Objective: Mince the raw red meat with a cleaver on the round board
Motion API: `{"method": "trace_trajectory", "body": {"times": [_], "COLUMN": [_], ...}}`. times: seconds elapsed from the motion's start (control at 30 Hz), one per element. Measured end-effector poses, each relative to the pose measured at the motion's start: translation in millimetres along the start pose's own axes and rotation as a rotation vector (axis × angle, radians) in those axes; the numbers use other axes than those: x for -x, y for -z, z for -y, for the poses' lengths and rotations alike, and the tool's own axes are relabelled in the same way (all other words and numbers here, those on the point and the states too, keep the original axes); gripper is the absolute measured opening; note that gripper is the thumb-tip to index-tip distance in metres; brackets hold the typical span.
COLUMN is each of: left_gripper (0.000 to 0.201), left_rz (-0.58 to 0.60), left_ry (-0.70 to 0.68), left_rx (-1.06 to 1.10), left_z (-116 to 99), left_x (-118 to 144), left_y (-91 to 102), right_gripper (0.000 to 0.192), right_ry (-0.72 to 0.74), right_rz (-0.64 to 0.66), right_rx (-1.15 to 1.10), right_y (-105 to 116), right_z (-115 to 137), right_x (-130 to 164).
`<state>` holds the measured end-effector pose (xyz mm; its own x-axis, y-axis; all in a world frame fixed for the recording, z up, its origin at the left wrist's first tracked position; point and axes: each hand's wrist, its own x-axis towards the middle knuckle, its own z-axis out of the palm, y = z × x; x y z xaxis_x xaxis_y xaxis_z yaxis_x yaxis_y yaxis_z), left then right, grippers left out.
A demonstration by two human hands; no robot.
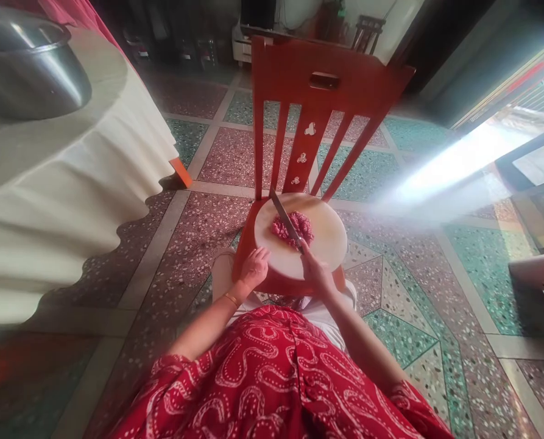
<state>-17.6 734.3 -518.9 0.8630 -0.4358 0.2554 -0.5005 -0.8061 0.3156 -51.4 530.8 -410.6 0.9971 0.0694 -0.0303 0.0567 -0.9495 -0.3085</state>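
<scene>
A round, pale cutting board [331, 238] rests on the seat of a red wooden chair [294, 67]. Minced meat [304, 224] lies in a reddish heap near the board's middle. My right hand [315, 265] is closed round the handle of a knife [284, 213], at the near right of the heap. The blade slants away to the far left, over the meat, and its tip reaches towards the board's far edge. My left hand [255, 267] rests at the board's near left rim, palm down, with its fingers stretched over the edge and nothing visible in them.
To the left stands a table with a pale cloth [93, 164], bearing a large metal pot [34, 73]. The chair's slatted back rises behind the board. Bright light falls through a doorway on the right, across the terrazzo floor [217, 225].
</scene>
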Motion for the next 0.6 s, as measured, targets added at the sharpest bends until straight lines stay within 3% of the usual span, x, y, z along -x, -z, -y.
{"method": "trace_trajectory", "body": {"times": [0.17, 0.33, 0.5, 0.6], "left_gripper": [0.040, 0.041, 0.043, 0.042], "left_rz": [-0.017, -0.010, 0.007, 0.010], "left_ry": [0.016, -0.008, 0.007, -0.027], "left_rx": [0.014, 0.033, 0.030, 0.028], "left_z": [0.5, 2.6, 2.5, 2.5], "left_x": [1.1, 1.4, 1.7, 1.0], "left_y": [-3.0, -6.3, -4.4, -2.4], "right_gripper": [0.051, 0.051, 0.050, 0.051], "right_ry": [-0.031, 0.026, -0.009, 0.021], "right_rz": [0.154, 0.006, 0.167, 0.061], "right_rx": [0.042, 0.014, 0.098, 0.042], "right_y": [-4.5, -2.3, -4.6, -4.1], "right_z": [-9.4, -8.5, -5.2, -6.1], "right_x": [6.5, 11.6, 10.3, 9.7]}}
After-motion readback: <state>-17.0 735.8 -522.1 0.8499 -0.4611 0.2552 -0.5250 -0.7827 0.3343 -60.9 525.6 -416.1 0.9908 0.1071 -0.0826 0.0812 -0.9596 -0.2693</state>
